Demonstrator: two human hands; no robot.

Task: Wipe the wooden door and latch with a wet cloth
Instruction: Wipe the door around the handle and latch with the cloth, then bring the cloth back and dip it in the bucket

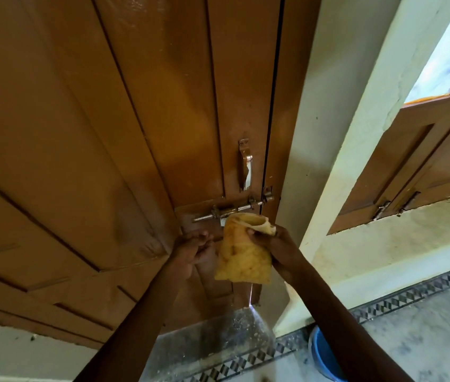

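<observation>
A brown panelled wooden door (pixel 135 119) fills the left and centre of the view. A metal sliding latch (pixel 232 209) runs across its right edge, below a metal pull handle (pixel 245 165). A yellow cloth (pixel 241 252) hangs just under the latch, pinched at its top by my right hand (pixel 272 244). Beside the cloth's left edge, my left hand (pixel 194 248) is held up with fingers curled, close to the door below the latch; whether it touches the cloth I cannot tell.
A pale wall (pixel 336 133) stands right of the door frame. A brown window shutter (pixel 416 161) with hinges is at the right. A blue bucket (pixel 324 354) sits on the patterned floor at the bottom right.
</observation>
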